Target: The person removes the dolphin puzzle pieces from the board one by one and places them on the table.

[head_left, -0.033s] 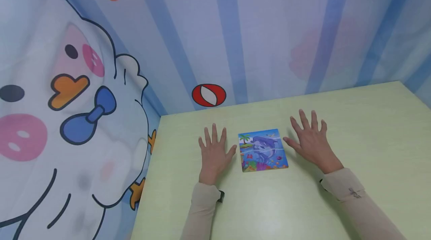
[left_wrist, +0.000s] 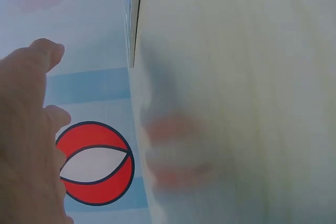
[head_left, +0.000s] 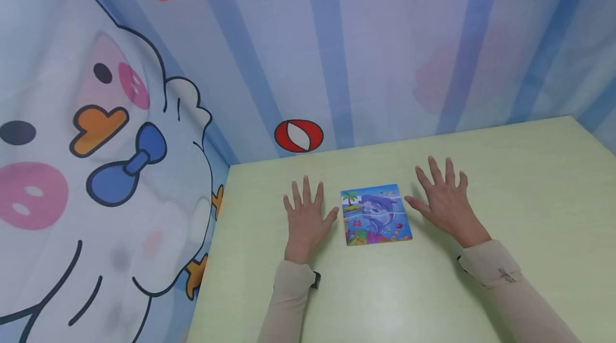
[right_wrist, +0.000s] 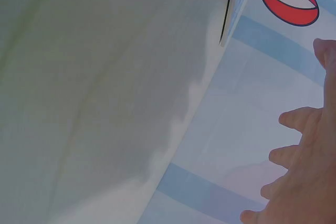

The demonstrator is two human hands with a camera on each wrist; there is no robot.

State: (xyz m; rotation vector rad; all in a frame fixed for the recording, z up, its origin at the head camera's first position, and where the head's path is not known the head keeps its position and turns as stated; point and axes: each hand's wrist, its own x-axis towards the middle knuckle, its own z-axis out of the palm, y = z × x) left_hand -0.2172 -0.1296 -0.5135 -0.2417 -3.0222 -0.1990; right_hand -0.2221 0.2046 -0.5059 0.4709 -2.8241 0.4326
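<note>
A thin square picture board point(head_left: 376, 215) lies flat on the pale table, printed with two dolphins, a palm tree, a crab and corals. To its left is my left hand point(head_left: 306, 226), fingers spread and thumb pointing towards the board without covering it. On the other side my right hand point(head_left: 447, 206) has its fingers fanned out, thumb towards the board's right edge. Neither hand holds anything. Both wrist views catch the board only edge-on, as a thin slab point(left_wrist: 135, 17) in the left one and a slim strip point(right_wrist: 231, 11) in the right one.
The light wood-grain table point(head_left: 529, 182) ends at a blue-striped cloth wall point(head_left: 385, 65) behind. A printed duck point(head_left: 183, 214) covers the left wall, and a red and white ball point(head_left: 299, 136) is printed low on the back one.
</note>
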